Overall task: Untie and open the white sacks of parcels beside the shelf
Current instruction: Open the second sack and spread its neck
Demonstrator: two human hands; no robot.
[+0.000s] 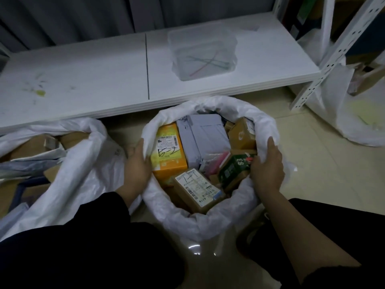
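Note:
A white sack [210, 222] stands open on the floor in front of me, its rim rolled down into a ring. Inside lie parcels: an orange box [168, 155], a grey mailer [203, 138], brown cartons and a green box [235, 165]. My left hand [136, 165] grips the sack's left rim, fingers curled over the fabric. My right hand [267, 170] grips the right rim the same way. A second white sack [83, 163] lies open to the left, with cartons and mailers showing inside.
A low white shelf board [93, 80] runs across behind the sacks, carrying a clear plastic tub [203, 51] with coloured ties in it. A white perforated shelf post [325, 61] stands at the right. Another white sack [358, 113] sits beyond the post on the tiled floor.

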